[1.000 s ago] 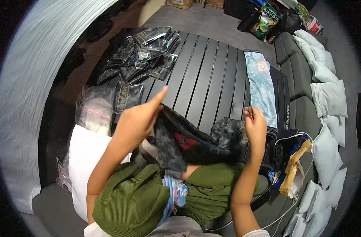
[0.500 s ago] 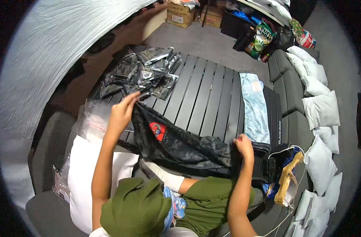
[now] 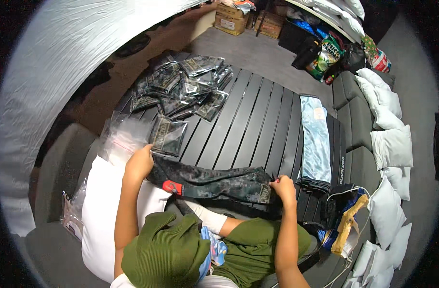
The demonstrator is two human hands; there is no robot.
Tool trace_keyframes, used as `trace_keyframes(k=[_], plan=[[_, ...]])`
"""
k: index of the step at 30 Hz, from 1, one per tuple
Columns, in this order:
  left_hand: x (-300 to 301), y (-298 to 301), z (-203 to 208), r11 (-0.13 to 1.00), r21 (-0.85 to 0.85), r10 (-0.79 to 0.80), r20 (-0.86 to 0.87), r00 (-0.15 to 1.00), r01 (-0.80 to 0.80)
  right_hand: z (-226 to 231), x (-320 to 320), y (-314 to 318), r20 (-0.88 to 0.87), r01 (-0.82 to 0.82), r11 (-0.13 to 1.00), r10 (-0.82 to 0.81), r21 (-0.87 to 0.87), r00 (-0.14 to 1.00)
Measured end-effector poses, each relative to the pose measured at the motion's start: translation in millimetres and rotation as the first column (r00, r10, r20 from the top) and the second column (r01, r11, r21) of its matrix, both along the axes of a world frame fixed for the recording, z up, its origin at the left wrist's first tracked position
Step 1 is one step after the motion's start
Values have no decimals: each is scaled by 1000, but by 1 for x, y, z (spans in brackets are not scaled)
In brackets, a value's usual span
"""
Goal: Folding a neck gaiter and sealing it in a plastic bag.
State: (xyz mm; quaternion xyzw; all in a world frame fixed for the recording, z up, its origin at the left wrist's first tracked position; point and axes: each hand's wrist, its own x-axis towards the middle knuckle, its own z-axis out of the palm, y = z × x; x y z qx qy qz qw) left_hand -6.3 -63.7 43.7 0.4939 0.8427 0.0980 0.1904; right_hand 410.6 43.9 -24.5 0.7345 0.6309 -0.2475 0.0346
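Observation:
A long dark camouflage cloth (image 3: 219, 181) with a red patch near its left end stretches across my lap at the table's near edge. My left hand (image 3: 139, 164) is closed on its left end. At the other end my right hand (image 3: 285, 189) is closed, pinching the cloth's edge. A small red-pink thing with a dark tip shows at those right fingers, too small to name. Just beyond my left hand lies a flat clear packet (image 3: 168, 136) with dark folded cloth inside. Clear plastic bags (image 3: 125, 137) lie beside that hand.
Several similar packets (image 3: 190, 86) are heaped on the far left of the black slatted table (image 3: 234, 129). A folded light-blue cloth (image 3: 315, 139) lies on its right side. White pillows (image 3: 391, 148) line the grey sofa (image 3: 361, 129). A white cable (image 3: 368, 192) loops beside the yellow-and-blue bag (image 3: 349, 218).
The cloth has been pulled toward me and drawn straighter, its red patch now lower and further left. My left hand has come down nearer; my right hand has shifted slightly left and nearer.

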Motion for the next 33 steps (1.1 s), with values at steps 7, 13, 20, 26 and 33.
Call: trace_keyframes(k=[7, 13, 20, 26, 33], plan=[[-26, 55, -25, 829, 558, -252, 328, 910, 28, 6, 9, 26, -694, 111, 939, 156, 325, 703], [14, 43, 34, 717, 697, -452, 483, 750, -17, 64, 63, 4, -729, 406, 694, 252, 595, 637], [17, 13, -51, 940, 339, -313, 801, 510, 43, 31, 94, 2, -375, 202, 936, -84, 287, 923], [41, 4, -73, 966, 94, -10, 943, 331, -239, 33, 61, -3, -189, 40, 915, 40, 401, 981], [48, 1, -78, 940, 168, -92, 963, 252, -298, 32, -31, -29, -438, -110, 866, 351, 487, 828]])
